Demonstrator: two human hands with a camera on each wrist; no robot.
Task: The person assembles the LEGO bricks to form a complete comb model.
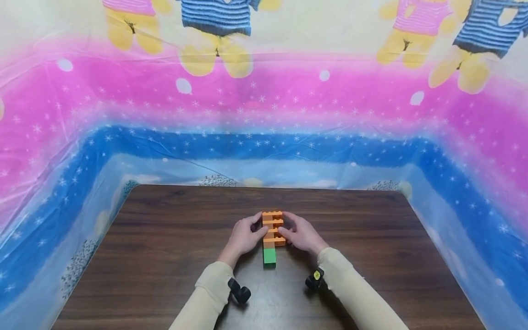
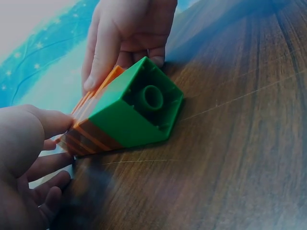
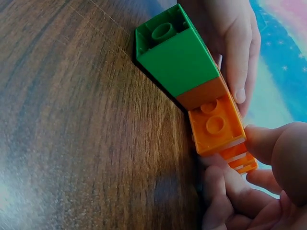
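Observation:
Between both hands, a toy building-block stack (image 1: 268, 235) lies lengthwise on the dark wooden table. Its near end is a green block (image 2: 115, 112), whose hollow underside with a round tube faces me. Behind it run brown pieces (image 3: 204, 93) and orange bricks (image 3: 218, 125) in alternating layers; the orange ones jut out to the right like steps. My left hand (image 1: 242, 237) grips the stack's left side, thumb on top and fingers along the side. From the right, my right hand (image 1: 304, 234) pinches the orange bricks with its thumb and fingers.
The brown wood-grain table (image 1: 165, 256) has rounded far corners. A patterned cloth (image 1: 255, 101) in pink, blue and white hangs behind it and along both sides. Small black cameras sit at both wrists, by the cream sleeves (image 1: 214, 284).

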